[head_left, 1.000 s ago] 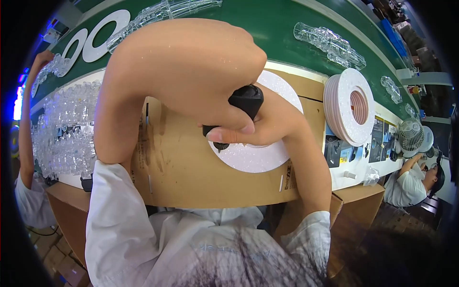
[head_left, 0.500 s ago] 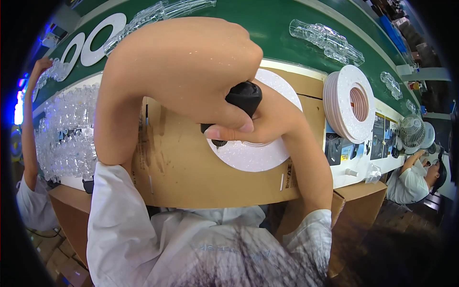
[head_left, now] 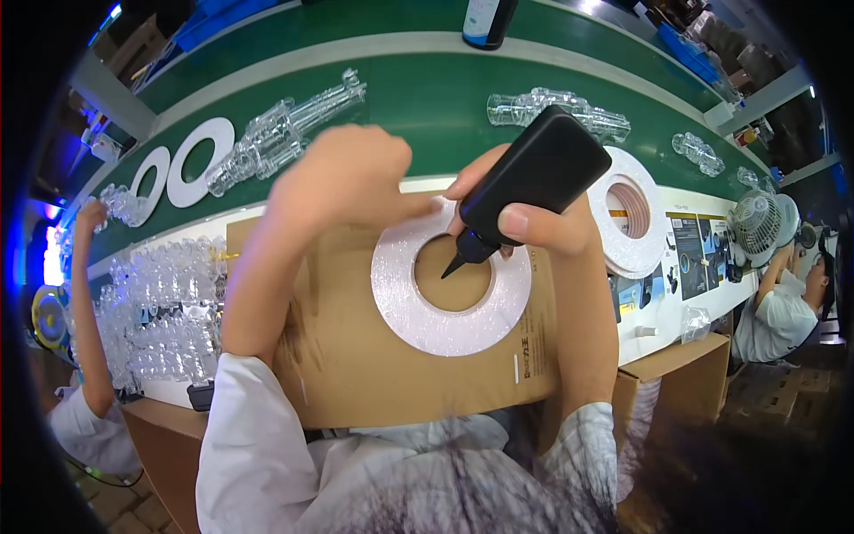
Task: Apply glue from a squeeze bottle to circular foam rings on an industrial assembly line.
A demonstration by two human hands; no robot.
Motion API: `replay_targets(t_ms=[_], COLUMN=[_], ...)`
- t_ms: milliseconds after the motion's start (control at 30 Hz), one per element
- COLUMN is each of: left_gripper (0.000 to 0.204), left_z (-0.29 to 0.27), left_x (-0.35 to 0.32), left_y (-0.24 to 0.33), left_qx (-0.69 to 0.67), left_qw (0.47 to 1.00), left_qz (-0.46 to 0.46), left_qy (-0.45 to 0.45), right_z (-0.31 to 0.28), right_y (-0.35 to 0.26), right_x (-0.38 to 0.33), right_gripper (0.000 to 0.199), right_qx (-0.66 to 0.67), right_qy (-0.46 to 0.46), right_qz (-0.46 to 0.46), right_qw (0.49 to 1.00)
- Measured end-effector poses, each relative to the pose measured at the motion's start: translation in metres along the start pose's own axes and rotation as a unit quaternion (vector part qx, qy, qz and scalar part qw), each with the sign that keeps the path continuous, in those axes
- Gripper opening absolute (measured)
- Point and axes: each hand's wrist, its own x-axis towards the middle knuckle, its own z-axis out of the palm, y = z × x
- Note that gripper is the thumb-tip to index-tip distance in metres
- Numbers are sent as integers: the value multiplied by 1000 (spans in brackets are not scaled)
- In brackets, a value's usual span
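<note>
Toward the far edge of the cardboard sheet (head_left: 356, 383), right of its middle, lies a white speckled ring (head_left: 400, 285), flat, with brown board showing through its hole. Your right hand (head_left: 574, 233) is clamped on a black bottle (head_left: 538, 169), thumb on the near side, tilted so that its pointed nozzle (head_left: 454, 264) aims down and left over that hole; whether the tip touches the board, you cannot tell from this angle. Your left hand (head_left: 351, 178) is blurred near the far left of the ring, with a finger stretched toward its rim; you cannot tell whether it touches or holds anything. Beside the sheet's right edge, a stack of white rings (head_left: 649, 222) stands on the white tabletop (head_left: 632, 345). By the sheet's left edge, you have a mass of clear pieces (head_left: 160, 311). Beyond the tabletop's far edge, a green surface (head_left: 427, 98) carries two flat white rings (head_left: 222, 147) at its left and more clear parts (head_left: 267, 142).
</note>
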Motion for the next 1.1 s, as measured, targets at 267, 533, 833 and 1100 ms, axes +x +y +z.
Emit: replay_targets(t_ms=[267,533,833,1100], left_gripper=[53,47,70,74], left_z=[13,29,19,72], left_x=[4,4,33,44], left_y=[32,33,-50,-141], left_qx=[34,54,68,110], left_qw=[988,988,975,969], left_qz=[29,32,-98,-209], left_qy=[-148,-144,186,76], right_z=[-13,-2,-10,-12], right_y=[-3,-9,-13,-3], right_x=[-9,-8,-12,-9], right_gripper=[55,58,56,55], right_qx=[10,38,7,-4], right_qy=[64,126,118,110], right_qz=[-81,-61,-40,-30], right_qw=[995,989,992,993])
